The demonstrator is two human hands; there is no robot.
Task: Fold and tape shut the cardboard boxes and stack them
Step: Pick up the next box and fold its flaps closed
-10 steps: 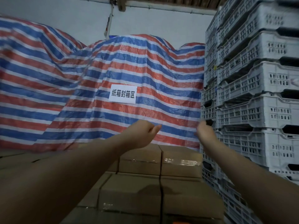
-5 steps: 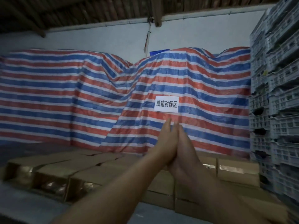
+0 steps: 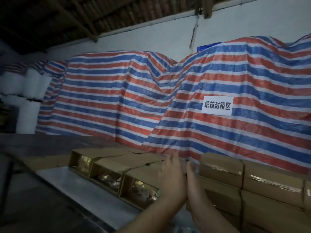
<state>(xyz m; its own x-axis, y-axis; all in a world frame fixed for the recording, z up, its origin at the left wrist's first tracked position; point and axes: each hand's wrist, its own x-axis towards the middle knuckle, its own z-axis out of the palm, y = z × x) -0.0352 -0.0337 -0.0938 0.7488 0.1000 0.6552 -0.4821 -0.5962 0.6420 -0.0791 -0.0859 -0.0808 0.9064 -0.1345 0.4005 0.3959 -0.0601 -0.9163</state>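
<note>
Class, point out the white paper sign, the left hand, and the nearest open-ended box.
white paper sign (image 3: pixel 217 105), head view: middle of the sheet.
left hand (image 3: pixel 173 179), head view: back of the hand.
nearest open-ended box (image 3: pixel 143 172), head view: top panel.

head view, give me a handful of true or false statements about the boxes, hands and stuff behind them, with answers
1. Both hands are held out with straight fingers and hold nothing. True: the left hand and right hand are close together, palms facing.
2. The three boxes on the left are taped shut. False: their near ends are open.
3. The stacked boxes on the right carry shiny tape. True.
4. The tarp behind is plain green. False: it is striped red, blue and white.
5. A white paper sign hangs on the tarp. True.
</note>
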